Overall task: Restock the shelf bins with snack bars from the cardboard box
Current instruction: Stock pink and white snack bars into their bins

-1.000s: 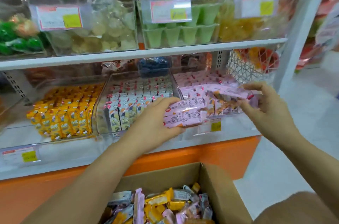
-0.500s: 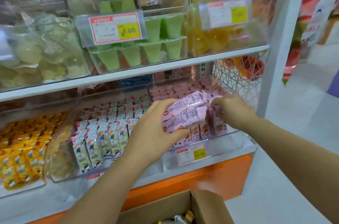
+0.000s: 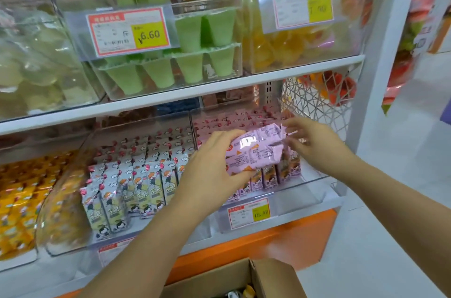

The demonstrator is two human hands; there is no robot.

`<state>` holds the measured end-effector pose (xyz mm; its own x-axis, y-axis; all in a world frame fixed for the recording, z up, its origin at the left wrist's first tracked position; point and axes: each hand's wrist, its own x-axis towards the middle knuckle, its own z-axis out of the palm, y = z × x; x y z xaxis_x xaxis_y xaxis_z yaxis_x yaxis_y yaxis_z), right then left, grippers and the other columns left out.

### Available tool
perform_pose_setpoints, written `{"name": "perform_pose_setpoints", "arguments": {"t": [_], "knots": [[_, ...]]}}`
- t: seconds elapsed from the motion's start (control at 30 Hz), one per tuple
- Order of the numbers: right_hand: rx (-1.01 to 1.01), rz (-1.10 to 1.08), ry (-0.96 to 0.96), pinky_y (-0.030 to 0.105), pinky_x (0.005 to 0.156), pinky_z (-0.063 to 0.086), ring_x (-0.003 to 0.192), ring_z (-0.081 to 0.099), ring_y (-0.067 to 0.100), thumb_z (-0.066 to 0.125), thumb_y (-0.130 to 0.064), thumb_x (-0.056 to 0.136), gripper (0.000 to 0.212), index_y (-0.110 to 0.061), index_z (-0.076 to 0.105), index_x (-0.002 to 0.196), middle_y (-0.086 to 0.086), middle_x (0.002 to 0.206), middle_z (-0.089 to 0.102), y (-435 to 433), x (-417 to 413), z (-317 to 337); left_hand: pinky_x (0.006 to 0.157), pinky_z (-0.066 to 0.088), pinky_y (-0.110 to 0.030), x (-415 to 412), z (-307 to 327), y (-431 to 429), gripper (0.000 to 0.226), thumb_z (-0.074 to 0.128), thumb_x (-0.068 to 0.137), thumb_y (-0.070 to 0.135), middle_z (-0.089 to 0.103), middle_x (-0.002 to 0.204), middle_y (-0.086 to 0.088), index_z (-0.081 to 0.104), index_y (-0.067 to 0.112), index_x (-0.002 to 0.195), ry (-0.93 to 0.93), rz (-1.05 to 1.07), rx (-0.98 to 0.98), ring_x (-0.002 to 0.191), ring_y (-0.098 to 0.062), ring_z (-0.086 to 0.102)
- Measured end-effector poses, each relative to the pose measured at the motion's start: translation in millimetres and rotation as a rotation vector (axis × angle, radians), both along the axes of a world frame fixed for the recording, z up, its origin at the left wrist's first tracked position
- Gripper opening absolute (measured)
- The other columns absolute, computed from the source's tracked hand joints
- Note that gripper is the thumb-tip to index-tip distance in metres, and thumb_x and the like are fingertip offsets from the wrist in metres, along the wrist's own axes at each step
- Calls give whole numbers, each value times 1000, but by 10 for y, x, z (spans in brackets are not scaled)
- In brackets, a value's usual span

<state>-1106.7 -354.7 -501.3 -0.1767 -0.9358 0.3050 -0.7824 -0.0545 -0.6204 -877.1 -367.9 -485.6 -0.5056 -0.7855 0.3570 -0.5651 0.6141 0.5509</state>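
The left hand [image 3: 214,163] is curled round a bundle of pink snack bars [image 3: 256,148], thumb under and fingers over its left end. The right hand [image 3: 314,144], at 3 o'clock of the bundle, is loosely spread, its fingertips [image 3: 291,142] touching the wrappers' right end. The bundle hangs over the clear shelf bin [image 3: 305,187] of matching pink bars. The cardboard box [image 3: 268,280] sits at 6 o'clock.

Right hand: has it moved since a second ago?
Yes. Against the price tag on the pink bin, the right hand has gone up and deeper over the bin, reaching the bundle of pink bars in the left hand's grip.
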Motion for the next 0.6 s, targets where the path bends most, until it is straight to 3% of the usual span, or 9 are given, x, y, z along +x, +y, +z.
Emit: {"name": "perform_pose_setpoints", "arguments": {"t": [0.1,0.17,0.27,0.37,0.43,0.53,0.6], "knots": [[61,181,-589,36,76,58,84,68,15,50,-33,95,23,-22,61,112,3,99,69,299,143,229,98,44,-37,-102,0,10,65,76,76,30,39,120,22,43,36,131,-21,-52,-29,116,-3,42],[120,256,-724,33,73,58,83,68,22,52,-44,87,33,-22,63,109,11,95,69,455,173,322,100,40,-32,-156,-1,19,66,76,77,24,34,118,24,42,37,132,-57,-79,-48,117,-1,37],[111,301,-654,24,65,56,78,70,19,66,-30,79,30,-13,65,104,5,89,73,596,174,391,101,37,-29,-211,-12,49,67,76,77,21,28,122,23,43,37,133,-106,-105,-104,119,-3,31],[53,239,-607,31,67,58,78,71,22,70,-9,81,16,-8,65,96,3,88,73,658,104,372,98,36,-24,-248,-39,97,67,77,76,23,20,131,22,45,40,132,-76,-98,-137,123,-5,30],[-8,164,-607,35,72,59,80,70,22,72,-3,79,16,-13,65,90,4,89,72,700,76,321,95,33,-13,-273,-56,134,68,77,77,27,16,132,24,43,41,134,-69,-118,-149,119,0,31],[-177,0,-553,24,53,50,62,62,14,71,2,77,25,-21,61,80,5,84,70,811,88,163,82,25,7,-274,-78,184,66,73,80,32,14,124,29,35,49,132,-38,-104,-84,108,13,25],[-262,-72,-510,36,53,50,65,62,22,72,1,75,26,-21,59,78,0,85,70,895,95,59,89,30,-2,-231,-111,174,56,72,81,36,22,124,27,42,46,127,30,-43,-9,109,9,33]]}}
